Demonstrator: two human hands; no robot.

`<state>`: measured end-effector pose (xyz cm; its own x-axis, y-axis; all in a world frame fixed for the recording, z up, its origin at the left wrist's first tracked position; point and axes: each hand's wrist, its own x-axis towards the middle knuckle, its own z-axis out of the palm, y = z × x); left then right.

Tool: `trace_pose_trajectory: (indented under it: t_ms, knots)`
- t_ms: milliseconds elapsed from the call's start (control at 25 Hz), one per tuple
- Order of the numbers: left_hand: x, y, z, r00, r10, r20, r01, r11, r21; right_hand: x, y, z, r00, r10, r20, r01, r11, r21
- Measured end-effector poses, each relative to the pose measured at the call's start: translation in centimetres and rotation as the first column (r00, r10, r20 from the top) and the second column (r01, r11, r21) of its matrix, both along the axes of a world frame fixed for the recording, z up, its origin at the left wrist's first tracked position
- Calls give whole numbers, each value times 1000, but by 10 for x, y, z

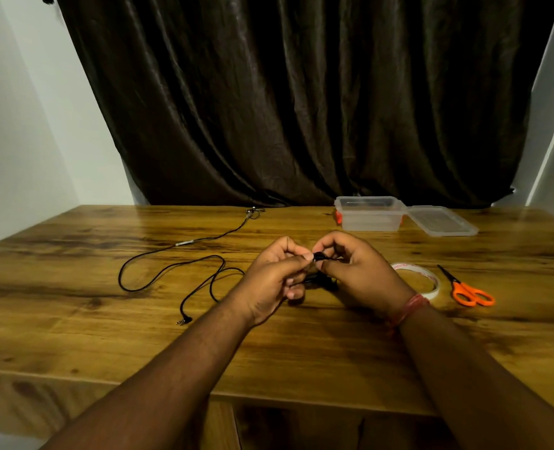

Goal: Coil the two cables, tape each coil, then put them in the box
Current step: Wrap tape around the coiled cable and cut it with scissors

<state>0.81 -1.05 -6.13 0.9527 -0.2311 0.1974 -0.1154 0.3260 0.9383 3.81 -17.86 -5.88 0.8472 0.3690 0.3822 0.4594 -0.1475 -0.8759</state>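
Note:
Both hands meet above the middle of the wooden table [106, 336]. My left hand [274, 279] and my right hand [355, 271] pinch a small black bundle of cable [318, 256] between their fingertips; most of it is hidden by the fingers. A second black cable [171, 266] lies uncoiled to the left, its jack plug [184, 320] near the front and its earbud end [252, 212] at the back edge. The tape roll [423, 280] lies just right of my right hand. The clear plastic box [369, 214] stands open at the back.
The box's clear lid [441, 221] lies beside it on the right. Orange-handled scissors [467, 289] lie right of the tape. A dark curtain [301, 92] hangs behind the table, with white walls on both sides.

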Motion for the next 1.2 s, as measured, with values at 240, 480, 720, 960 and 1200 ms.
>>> trace_pose_trajectory:
  t_ms: [240, 480, 720, 960, 1200]
  knots:
    - [-2, -1, 1, 999, 45, 29, -47, 997, 64, 0, -3, -2, 996, 55, -67, -61, 994, -90]
    - [-4, -3, 3, 997, 48, 63, -54, 993, 105, -1, -5, -1, 996, -66, 60, 78, 973, -217]
    - [3, -1, -3, 986, 29, 164, -62, 978, 200, -5, -2, 2, 972, -156, 177, 199, 944, -262]
    - [5, 0, -5, 983, 17, 184, -61, 969, 240, -8, 2, -1, 946, -208, 247, 266, 935, -233]
    - [6, 1, -5, 973, 22, 228, -83, 962, 261, -2, 3, -6, 974, -220, 54, 226, 960, -167]
